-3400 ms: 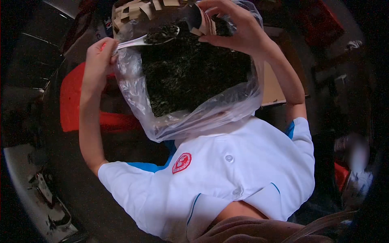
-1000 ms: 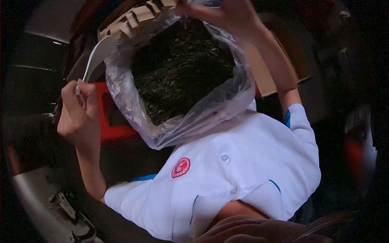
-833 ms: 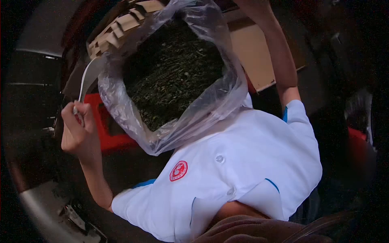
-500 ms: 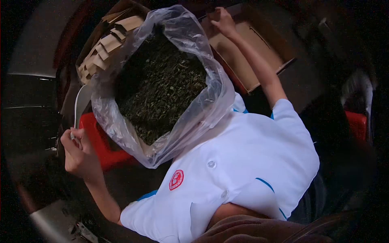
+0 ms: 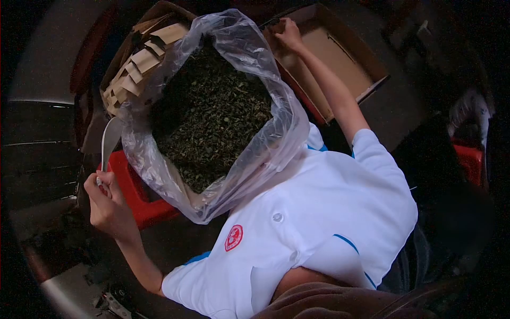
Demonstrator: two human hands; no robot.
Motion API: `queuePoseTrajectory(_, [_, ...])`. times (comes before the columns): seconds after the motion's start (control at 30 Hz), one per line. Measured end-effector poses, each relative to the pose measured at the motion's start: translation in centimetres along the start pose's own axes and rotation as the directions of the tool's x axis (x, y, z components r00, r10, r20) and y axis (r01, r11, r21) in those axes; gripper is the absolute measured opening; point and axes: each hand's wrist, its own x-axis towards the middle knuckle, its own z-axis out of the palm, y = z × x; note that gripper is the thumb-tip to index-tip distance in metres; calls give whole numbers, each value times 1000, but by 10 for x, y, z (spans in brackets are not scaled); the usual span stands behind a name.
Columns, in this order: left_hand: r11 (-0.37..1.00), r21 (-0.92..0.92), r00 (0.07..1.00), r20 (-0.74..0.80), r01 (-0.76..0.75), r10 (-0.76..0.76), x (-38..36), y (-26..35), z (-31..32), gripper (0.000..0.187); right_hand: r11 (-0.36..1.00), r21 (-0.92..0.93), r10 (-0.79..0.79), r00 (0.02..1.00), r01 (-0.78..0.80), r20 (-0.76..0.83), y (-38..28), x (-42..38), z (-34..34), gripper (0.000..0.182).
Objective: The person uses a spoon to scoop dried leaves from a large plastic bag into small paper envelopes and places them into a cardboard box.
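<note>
My left hand (image 5: 109, 204) is closed round the handle of a pale spoon (image 5: 110, 137), which points upward beside the bag, its bowl near the bag's left rim. Dark dried leaves (image 5: 212, 111) fill a large clear plastic bag (image 5: 289, 114) in front of my chest. Over the far left corner of a shallow cardboard box (image 5: 340, 74), my right hand (image 5: 289, 36) has its fingers bent together. Whatever lies between them is too dark to make out.
Another cardboard box (image 5: 114, 69) stands left of the bag, with many small brown paper packets (image 5: 143, 58) in it. A red plastic stool (image 5: 141, 204) shows below the bag's left side. Another red seat (image 5: 468, 159) is at the far right.
My right hand has shifted slightly down at the box corner. My left hand, still gripping the spoon, has moved a little right and down.
</note>
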Motion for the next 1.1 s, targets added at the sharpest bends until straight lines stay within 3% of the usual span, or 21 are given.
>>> queuePoseTrajectory(0.1, [999,13,998,29,49,-50,2,4,2,10,1000,-4,-14,1000,14,-14,-2,0,-1,62])
queuePoseTrajectory(0.2, [998,66,1000,-4,-7,8,4,2,3,9,1000,-2,-1,1000,1,-25,-1,-1,-2,62])
queuePoseTrajectory(0.3, [1000,-7,1000,2,31,-31,-1,0,3,8,998,61,25,1000,-25,-13,5,3,-13,60])
queuePoseTrajectory(0.33, [1000,-2,1000,4,27,-27,-1,-1,1,8,983,181,41,999,-38,-11,3,3,-18,59])
queuePoseTrajectory(0.43, [1000,15,1000,-11,1,-1,-4,0,-2,8,959,-190,-251,942,211,-224,-2,20,-29,60])
queuePoseTrajectory(0.5, [999,18,998,-48,-34,35,-5,0,-2,8,948,213,-192,958,236,-211,-58,32,-56,54])
queuePoseTrajectory(0.57, [999,17,997,-56,-51,52,-5,1,-2,10,836,454,-249,950,308,-187,-144,30,-101,46])
queuePoseTrajectory(0.63, [997,9,995,-63,-75,75,-7,2,-1,11,708,549,-410,891,445,-195,-236,27,-134,34])
queuePoseTrajectory(0.67, [999,10,999,-26,-42,43,-9,2,-2,11,638,518,-569,802,569,-180,-257,34,-131,38])
queuePoseTrajectory(0.7, [1000,12,1000,10,-10,10,-12,2,-2,13,548,489,-709,687,679,-160,-275,41,-128,42])
queuePoseTrajectory(0.77, [1000,24,1000,15,-4,4,-13,5,-3,13,455,283,-888,453,844,79,-314,50,-129,43])
queuePoseTrajectory(0.8, [999,36,999,-14,-28,29,-12,7,-4,11,545,123,-822,499,830,274,-332,47,-127,47])
queuePoseTrajectory(0.9, [1000,6,999,-38,-13,13,-17,3,-6,10,513,3,-697,415,858,585,-356,54,-124,55])
queuePoseTrajectory(0.93, [1000,-19,999,-33,6,-7,-20,1,-5,10,563,25,-650,424,826,630,-359,57,-120,59])
queuePoseTrajectory(1.03, [997,-48,998,1,-58,58,-23,-2,-2,9,544,42,-583,341,838,738,-370,62,-122,61])
queuePoseTrajectory(1.1, [992,-78,995,18,-101,102,-24,0,6,9,536,131,-691,344,834,635,-362,63,-117,60])
